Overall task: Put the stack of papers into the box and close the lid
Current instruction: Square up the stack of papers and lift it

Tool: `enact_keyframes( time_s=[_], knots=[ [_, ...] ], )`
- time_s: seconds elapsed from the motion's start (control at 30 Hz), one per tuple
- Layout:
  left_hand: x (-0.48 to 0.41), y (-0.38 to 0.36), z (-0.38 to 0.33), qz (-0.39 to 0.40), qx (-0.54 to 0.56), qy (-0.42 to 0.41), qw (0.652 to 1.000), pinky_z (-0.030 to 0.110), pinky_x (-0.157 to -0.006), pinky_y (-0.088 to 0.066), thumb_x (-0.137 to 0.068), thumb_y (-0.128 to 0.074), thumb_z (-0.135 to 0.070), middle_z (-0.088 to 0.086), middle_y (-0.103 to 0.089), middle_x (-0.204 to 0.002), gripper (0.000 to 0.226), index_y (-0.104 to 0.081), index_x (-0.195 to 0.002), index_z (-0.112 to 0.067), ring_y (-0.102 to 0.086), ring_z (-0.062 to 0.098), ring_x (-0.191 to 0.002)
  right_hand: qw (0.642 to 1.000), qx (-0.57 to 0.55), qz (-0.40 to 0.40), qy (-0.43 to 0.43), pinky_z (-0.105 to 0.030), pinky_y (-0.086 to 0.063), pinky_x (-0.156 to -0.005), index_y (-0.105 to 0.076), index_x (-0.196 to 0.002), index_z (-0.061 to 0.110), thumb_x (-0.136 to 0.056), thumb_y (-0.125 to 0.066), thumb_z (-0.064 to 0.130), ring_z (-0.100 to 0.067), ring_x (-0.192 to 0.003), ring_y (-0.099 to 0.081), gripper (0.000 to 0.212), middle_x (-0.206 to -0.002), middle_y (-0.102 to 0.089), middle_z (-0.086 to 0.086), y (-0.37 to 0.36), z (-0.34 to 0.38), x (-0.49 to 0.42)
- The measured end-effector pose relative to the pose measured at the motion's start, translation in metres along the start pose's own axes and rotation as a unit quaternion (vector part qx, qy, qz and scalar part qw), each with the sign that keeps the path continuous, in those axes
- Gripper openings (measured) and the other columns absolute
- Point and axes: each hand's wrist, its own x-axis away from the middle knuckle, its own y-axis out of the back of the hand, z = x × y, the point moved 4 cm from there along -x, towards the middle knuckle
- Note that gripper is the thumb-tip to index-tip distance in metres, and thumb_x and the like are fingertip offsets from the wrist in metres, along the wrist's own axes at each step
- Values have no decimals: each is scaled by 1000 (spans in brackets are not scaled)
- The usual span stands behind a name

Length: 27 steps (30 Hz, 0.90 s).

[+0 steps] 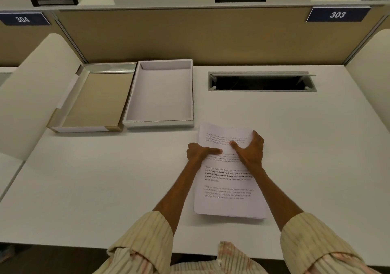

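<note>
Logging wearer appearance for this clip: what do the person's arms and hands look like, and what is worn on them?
Both forearms are bare; the left hand and right hand have no gloves, and no rings or watch are visible. The sleeves are cream with thin darker stripes, rolled up near the elbows into thick cuffs.

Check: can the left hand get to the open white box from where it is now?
Probably yes. The left hand rests on the paper stack, and the white box sits just ahead and to its left, open and empty. Only bare desk lies between them. The lid lies further left, out of the way.
</note>
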Motion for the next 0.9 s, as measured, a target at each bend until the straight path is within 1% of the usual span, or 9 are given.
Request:
enact_keyframes(
  time_s=[0.2, 0.3, 0.37, 0.47, 0.57, 0.67, 0.73, 0.8, 0.9],
  knots=[
    [22, 11, -1, 29, 138, -83, 986, 45, -69, -65, -42, -100, -19, 11, -79, -100, 66, -72, -100, -7, -78, 27, -78, 982, -158, 39, -98, -44, -41, -109, -26, -148, 16, -66, -80, 54, -28, -133, -45, 106, -147, -40, -12, 21, -13, -5],
    [38, 21, -23, 66, 176, -154, 970, 41, -65, -64, -40, -100, -20, 8, -80, -95, 58, -75, -92, -15, -78, 28, -79, 945, -261, 146, -133, -54, -44, -104, -31, -147, 21, -70, -77, 55, -32, -129, -50, 95, -143, -47, -10, 38, 2, -8],
    [52, 30, -46, 70, 167, -211, 960, 37, -62, -63, -42, -100, -24, 5, -80, -94, 56, -74, -92, -18, -78, 26, -78, 932, -265, 233, -82, -56, -50, -96, -47, -137, 21, -69, -74, 58, -33, -120, -58, 81, -135, -59, -6, 48, 29, -4],
    [71, 48, -76, 49, 141, -311, 938, 33, -61, -63, -50, -97, -29, 1, -79, -96, 57, -71, -100, -20, -78, 23, -80, 942, -289, 170, 30, -40, -61, -77, -62, -117, 22, -67, -78, 46, -25, -100, -71, 58, -113, -73, -2, 72, 67, 4],
    [80, 65, -89, 17, 146, -381, 913, 30, -66, -63, -55, -94, -29, -1, -78, -99, 58, -69, -106, -18, -77, 21, -87, 925, -349, 108, 101, -26, -60, -62, -65, -104, 30, -68, -81, 32, -16, -86, -75, 40, -97, -76, 6, 92, 87, 20],
    [78, 66, -85, -1, 118, -410, 905, 19, -66, -60, -58, -94, -21, -15, -78, -95, 50, -72, -101, -32, -75, 9, -91, 926, -350, 77, 122, -20, -59, -59, -63, -103, 30, -67, -85, 29, -12, -84, -74, 43, -93, -76, 6, 92, 82, 36],
    [74, 66, -79, -4, 112, -403, 908, 19, -68, -61, -57, -94, -16, -15, -78, -94, 52, -72, -99, -36, -75, 11, -93, 933, -331, 68, 126, -17, -58, -59, -63, -106, 26, -63, -86, 30, -8, -86, -72, 49, -98, -73, 5, 88, 82, 42],
    [71, 70, -79, -3, 115, -402, 909, 22, -68, -61, -57, -94, -21, -8, -78, -95, 54, -71, -105, -27, -75, 18, -94, 932, -327, 77, 134, -15, -57, -61, -63, -107, 25, -64, -87, 30, -5, -87, -72, 50, -100, -73, 5, 88, 85, 40],
    [76, 76, -96, 4, 125, -427, 896, 23, -68, -61, -52, -92, -39, -8, -77, -96, 68, -65, -110, -15, -74, 16, -91, 924, -338, 88, 155, -17, -58, -61, -62, -109, 26, -60, -86, 38, -6, -87, -72, 55, -94, -75, 8, 96, 98, 35]
  ],
)
